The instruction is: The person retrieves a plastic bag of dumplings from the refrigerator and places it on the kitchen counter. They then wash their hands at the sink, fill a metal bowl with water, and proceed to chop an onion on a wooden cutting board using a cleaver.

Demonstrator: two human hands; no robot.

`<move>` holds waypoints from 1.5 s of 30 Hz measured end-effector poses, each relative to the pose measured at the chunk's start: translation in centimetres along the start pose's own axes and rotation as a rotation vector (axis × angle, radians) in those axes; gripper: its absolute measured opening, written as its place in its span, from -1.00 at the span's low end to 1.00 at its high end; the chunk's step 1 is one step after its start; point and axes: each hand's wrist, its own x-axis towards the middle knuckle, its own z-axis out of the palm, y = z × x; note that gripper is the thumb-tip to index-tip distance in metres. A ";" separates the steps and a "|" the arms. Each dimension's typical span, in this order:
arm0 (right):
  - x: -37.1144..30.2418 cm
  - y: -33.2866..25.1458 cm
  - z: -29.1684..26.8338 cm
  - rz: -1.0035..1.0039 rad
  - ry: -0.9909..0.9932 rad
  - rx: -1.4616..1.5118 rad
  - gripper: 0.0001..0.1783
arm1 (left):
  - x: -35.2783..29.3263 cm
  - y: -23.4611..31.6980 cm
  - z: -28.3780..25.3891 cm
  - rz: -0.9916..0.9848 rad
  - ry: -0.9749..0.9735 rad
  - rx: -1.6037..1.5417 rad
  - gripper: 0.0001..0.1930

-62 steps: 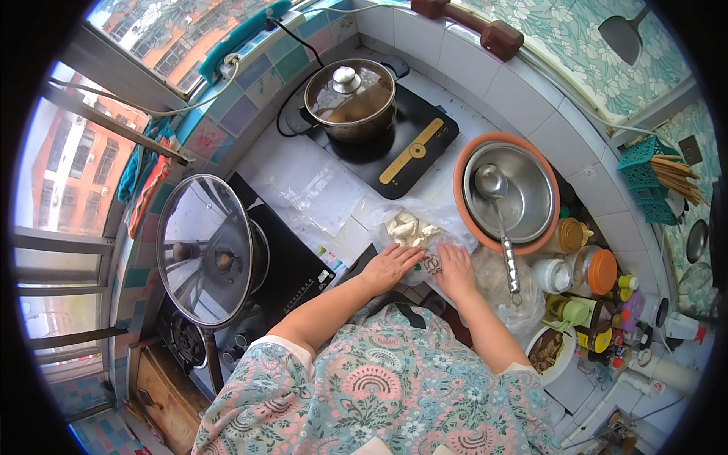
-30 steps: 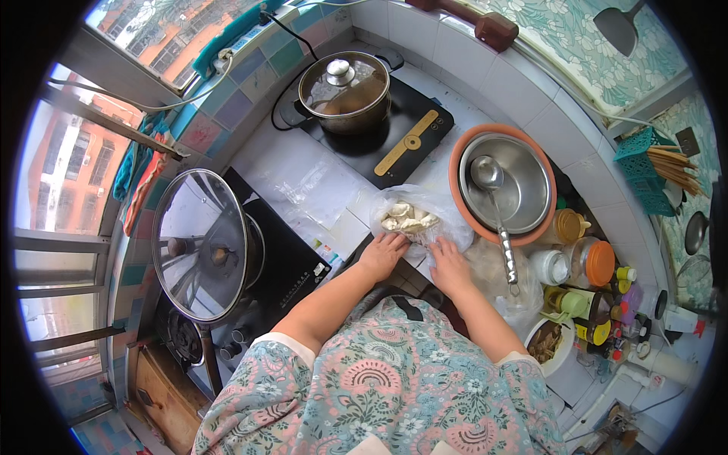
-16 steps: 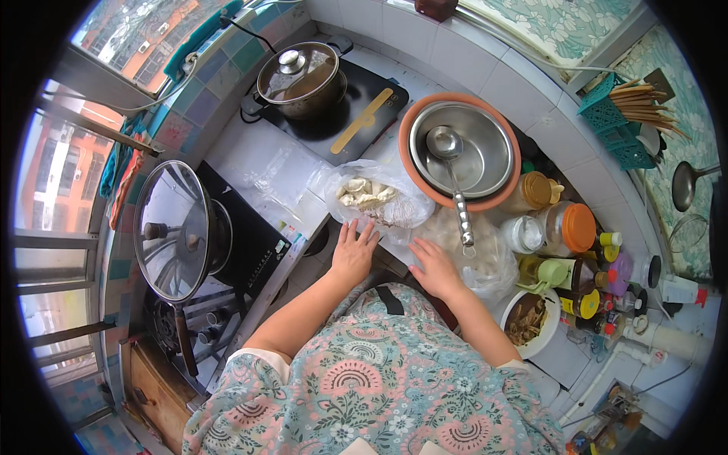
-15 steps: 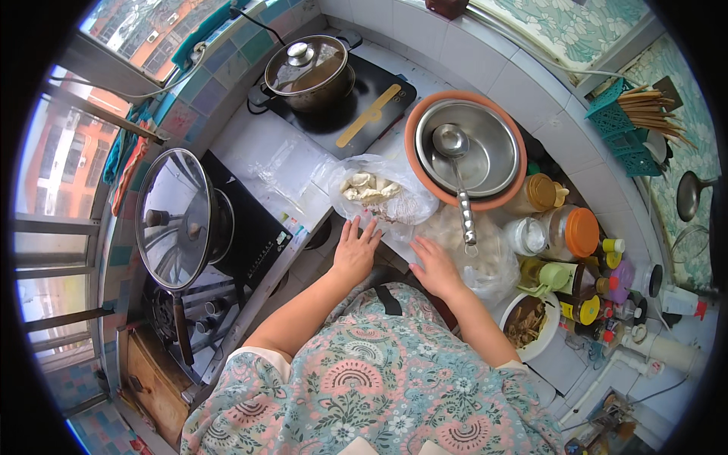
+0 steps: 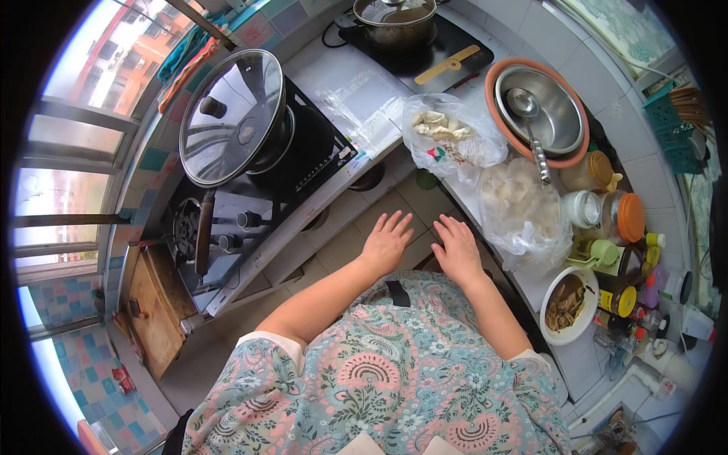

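My left hand [image 5: 387, 243] hangs in the gap before the corner counter, fingers apart and nothing in them. Beside it on the right, my right hand [image 5: 456, 249] is also empty, its fingers stretched forward. Both are off the counter. Nearest beyond them lies an open clear plastic bag [image 5: 487, 150] with pale dumpling-like pieces [image 5: 438, 125] in it. To its right, a second clear bag [image 5: 525, 205] holds pale contents I cannot make out. A ladle [image 5: 533, 133] rests in a steel bowl [image 5: 563, 114] set inside an orange-brown basin [image 5: 497, 80].
At left, a wok with a glass lid [image 5: 235, 121] stands on a black cooker, its handle [image 5: 205, 231] jutting toward me. A lidded pot [image 5: 394, 29] sits on an induction plate [image 5: 462, 54]. At right are a white bowl of brown strips [image 5: 550, 330] and several jars [image 5: 629, 216].
My view has turned left, so the counter things appear farther right. Both hands have drawn back from the plastic bags and now hover over the floor gap, still empty.
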 end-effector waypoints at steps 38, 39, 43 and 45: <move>10.0 -10.4 30.2 0.031 -0.378 0.219 -0.24 | -7.3 -24.9 25.2 -1.451 0.654 -2.070 -0.71; 10.4 -10.8 30.6 0.011 -0.353 0.221 -0.22 | -7.7 -24.4 24.8 -1.431 0.661 -2.074 -0.70; 8.6 -11.1 28.6 -0.099 -0.294 0.053 -0.20 | -9.7 -19.6 22.7 -1.379 0.611 -2.065 -0.67; 6.5 -10.6 26.3 -0.120 -0.245 -0.011 -0.25 | -10.7 -16.2 20.1 -1.323 0.517 -2.087 -0.67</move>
